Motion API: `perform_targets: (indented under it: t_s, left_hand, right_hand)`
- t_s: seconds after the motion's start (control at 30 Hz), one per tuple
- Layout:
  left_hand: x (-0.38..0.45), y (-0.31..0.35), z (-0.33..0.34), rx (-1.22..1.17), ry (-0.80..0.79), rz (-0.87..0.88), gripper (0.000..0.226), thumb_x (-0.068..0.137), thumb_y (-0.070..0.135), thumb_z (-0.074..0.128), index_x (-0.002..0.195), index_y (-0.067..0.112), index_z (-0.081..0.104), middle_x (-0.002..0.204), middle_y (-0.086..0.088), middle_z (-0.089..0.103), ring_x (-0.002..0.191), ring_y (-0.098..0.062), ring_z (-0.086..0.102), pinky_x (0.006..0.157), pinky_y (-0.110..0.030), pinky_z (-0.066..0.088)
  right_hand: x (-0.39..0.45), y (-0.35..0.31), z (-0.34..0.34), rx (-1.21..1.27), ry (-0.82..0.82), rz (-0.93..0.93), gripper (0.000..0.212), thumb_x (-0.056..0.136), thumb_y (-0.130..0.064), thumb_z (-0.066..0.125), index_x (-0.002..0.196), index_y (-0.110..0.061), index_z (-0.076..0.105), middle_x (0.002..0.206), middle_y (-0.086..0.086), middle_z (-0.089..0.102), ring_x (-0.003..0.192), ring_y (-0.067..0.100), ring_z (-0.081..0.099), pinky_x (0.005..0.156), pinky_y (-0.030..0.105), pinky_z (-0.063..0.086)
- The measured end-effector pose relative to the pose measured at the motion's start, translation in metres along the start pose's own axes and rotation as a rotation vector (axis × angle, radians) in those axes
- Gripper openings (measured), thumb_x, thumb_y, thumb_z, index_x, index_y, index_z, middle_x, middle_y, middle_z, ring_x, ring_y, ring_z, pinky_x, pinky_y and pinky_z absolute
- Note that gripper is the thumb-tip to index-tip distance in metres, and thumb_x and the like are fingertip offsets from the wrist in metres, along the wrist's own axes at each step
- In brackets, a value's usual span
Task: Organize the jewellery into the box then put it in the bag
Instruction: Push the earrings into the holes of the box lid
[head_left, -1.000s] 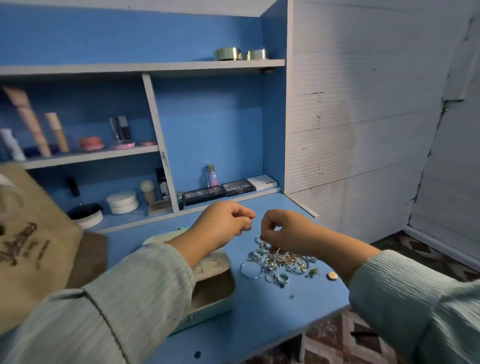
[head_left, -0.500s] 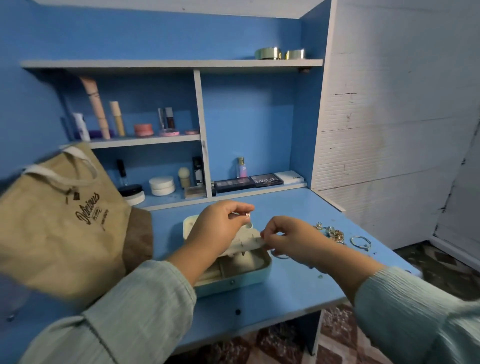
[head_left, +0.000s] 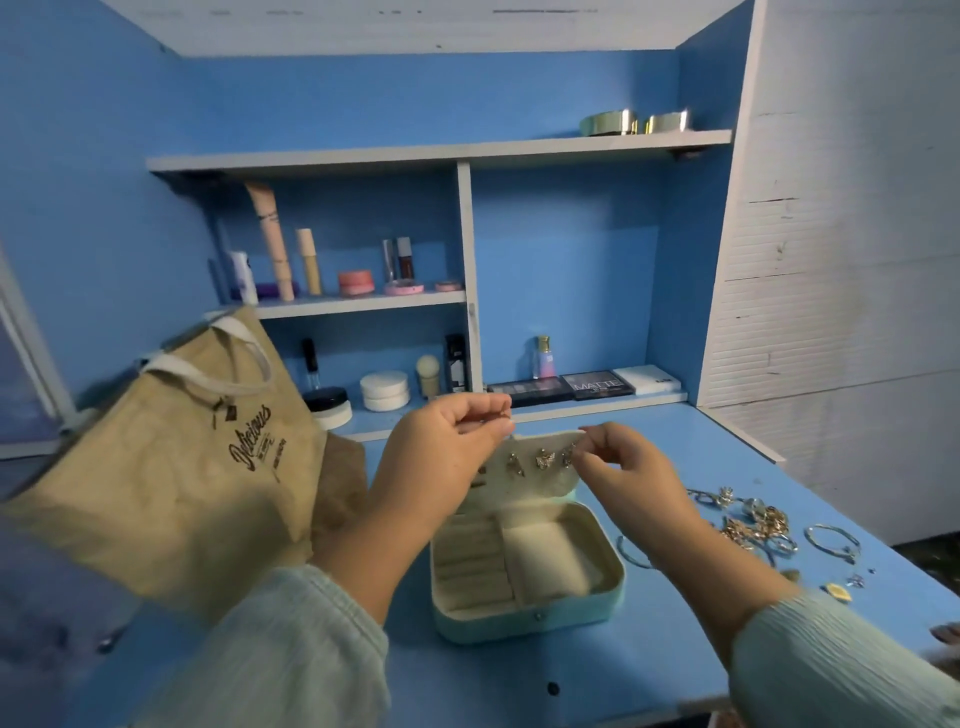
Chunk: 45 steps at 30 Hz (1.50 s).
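- The box (head_left: 524, 566) is sitting open at lower centre of the frame on the desk (head_left: 649, 654), its lid flap (head_left: 530, 467) standing up with three small earrings (head_left: 544, 459) pinned in a row across it.
- The left hand (head_left: 441, 457) is pinching something tiny between thumb and forefinger above the flap's left corner; what it is, I cannot tell.
- The right hand (head_left: 623, 467) is pinching the flap's upper right corner, beside the rightmost earring.
- The pieces are probably handling as light, hard and slippery, with thin posts that bend easily, so each is best taken by its decorated front. The flap looks soft and is needing support from behind.
- The loose pile (head_left: 753, 525) is lying at right of the frame, well apart from the box; the bag (head_left: 171, 483) is standing at left.
- Compared with half a second ago, the view is sitting closer and the flap is now facing the camera, showing its earrings.
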<state>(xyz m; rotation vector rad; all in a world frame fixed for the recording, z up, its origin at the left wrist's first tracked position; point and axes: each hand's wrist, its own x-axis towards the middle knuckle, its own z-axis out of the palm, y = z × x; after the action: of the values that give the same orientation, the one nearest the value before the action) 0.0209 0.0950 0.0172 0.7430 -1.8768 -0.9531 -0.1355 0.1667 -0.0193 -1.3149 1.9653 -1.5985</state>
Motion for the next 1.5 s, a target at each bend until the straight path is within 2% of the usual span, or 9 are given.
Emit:
perform_targets:
  t_s: [0.1,0.2,0.33,0.57,0.7,0.97,1.13,1.33,1.5]
  left_hand:
    - [0.001,-0.005,-0.001,0.036,-0.009,-0.009,0.020,0.081,0.021,0.071,0.081,0.039,0.064,0.079,0.022,0.069,0.073,0.008,0.064,0.070,-0.006,0.049]
    - [0.002,-0.024,0.004,0.080,-0.028,-0.061,0.019,0.079,0.022,0.072,0.080,0.040,0.065,0.079,0.017,0.070,0.077,0.001,0.065,0.077,-0.016,0.052]
    - [0.004,-0.048,0.010,0.210,0.003,-0.094,0.020,0.079,0.026,0.072,0.097,0.033,0.070,0.084,0.022,0.065,0.070,0.013,0.057,0.067,0.000,0.042]
    - [0.009,-0.071,0.014,0.464,0.024,0.088,0.027,0.086,0.018,0.064,0.113,0.018,0.067,0.105,0.004,0.065,0.090,0.001,0.049,0.075,0.007,0.028]
    - [0.009,-0.075,0.017,0.510,0.041,0.136,0.027,0.089,0.015,0.060,0.116,0.017,0.065,0.100,0.008,0.059,0.090,0.001,0.048,0.074,0.008,0.028]
    - [0.008,-0.080,0.020,0.581,0.118,0.207,0.016,0.084,0.021,0.067,0.098,0.016,0.073,0.091,0.006,0.066,0.081,-0.002,0.054,0.070,-0.003,0.039]
    - [0.011,-0.083,0.025,0.690,0.154,0.293,0.009,0.078,0.021,0.073,0.085,0.015,0.073,0.083,0.005,0.059,0.075,-0.011,0.054,0.062,-0.013,0.040]
    - [0.009,-0.090,0.030,0.853,0.221,0.398,0.010,0.069,0.019,0.078,0.078,0.017,0.074,0.085,-0.004,0.057,0.077,-0.023,0.054,0.062,-0.032,0.044]
    - [0.008,-0.094,0.032,0.943,0.279,0.362,0.010,0.065,0.024,0.080,0.071,0.026,0.073,0.090,-0.006,0.055,0.085,-0.021,0.041,0.069,-0.037,0.035]
  right_hand:
    - [0.011,0.002,0.008,0.033,0.016,-0.009,0.014,0.085,-0.008,0.055,0.073,-0.014,0.059,0.082,-0.002,0.060,0.075,0.002,0.053,0.062,0.009,0.038]
    - [0.023,0.010,0.015,0.083,0.035,0.016,0.009,0.086,-0.010,0.055,0.078,-0.011,0.060,0.079,0.000,0.058,0.071,0.010,0.050,0.063,0.019,0.038]
    - [0.033,0.020,0.023,0.128,0.046,0.063,0.007,0.086,-0.014,0.056,0.081,-0.013,0.061,0.079,0.002,0.061,0.068,0.011,0.051,0.062,0.024,0.039]
    - [0.039,0.023,0.029,0.211,0.045,0.112,0.011,0.088,-0.014,0.052,0.083,-0.010,0.062,0.074,-0.001,0.058,0.061,0.004,0.050,0.057,0.020,0.040]
    - [0.039,0.027,0.030,0.255,0.039,0.113,0.011,0.088,-0.013,0.053,0.081,-0.010,0.061,0.076,-0.001,0.057,0.066,0.006,0.050,0.061,0.021,0.039]
    - [0.038,0.035,0.029,0.369,0.028,0.078,0.009,0.088,-0.007,0.053,0.083,-0.005,0.061,0.070,-0.003,0.054,0.050,-0.004,0.048,0.048,0.007,0.039]
    - [0.036,0.039,0.028,0.367,0.000,0.043,0.011,0.087,-0.011,0.055,0.078,-0.013,0.060,0.078,-0.005,0.058,0.068,0.004,0.051,0.060,0.015,0.043]
    - [0.037,0.044,0.027,0.325,-0.012,0.015,0.015,0.086,-0.014,0.057,0.073,-0.020,0.059,0.097,0.000,0.064,0.093,0.019,0.058,0.080,0.038,0.048]
    - [0.035,0.046,0.027,0.334,-0.023,-0.008,0.017,0.086,-0.014,0.057,0.071,-0.021,0.058,0.101,-0.002,0.064,0.097,0.019,0.058,0.077,0.034,0.048]
